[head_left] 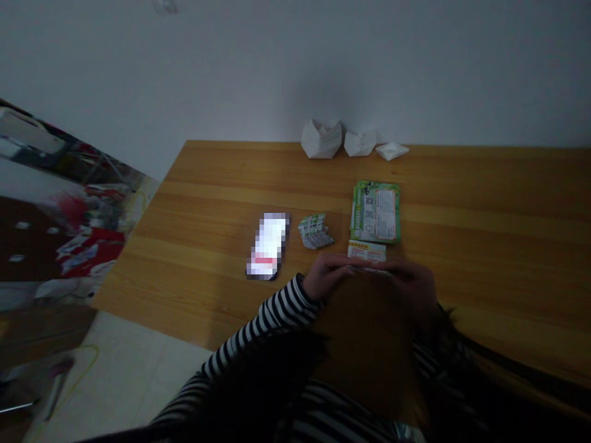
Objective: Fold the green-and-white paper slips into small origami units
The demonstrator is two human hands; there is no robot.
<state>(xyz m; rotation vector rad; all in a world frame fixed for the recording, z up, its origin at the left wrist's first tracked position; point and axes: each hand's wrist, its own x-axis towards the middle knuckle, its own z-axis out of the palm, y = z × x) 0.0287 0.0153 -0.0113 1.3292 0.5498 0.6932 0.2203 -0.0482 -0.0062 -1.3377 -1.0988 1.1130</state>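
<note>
Thin paper point(368, 269) lies edge-on between the two hands, above the near part of the wooden counter point(207, 203). The fingers of the left hand point(323, 277) are clamped on its left end, those of the right hand point(415, 284) on its right end; how it is folded is too dark to tell. Just beyond the fingers lies a small printed slip point(367, 250), and behind that a stack of green printed sheets point(376, 212). Left of the stack sits a folded printed piece point(314, 232), then a lit phone point(269, 245), its screen blurred. Farthest out, near the wall point(415, 67), three white folded paper shapes point(322, 140) stand in a row.
</note>
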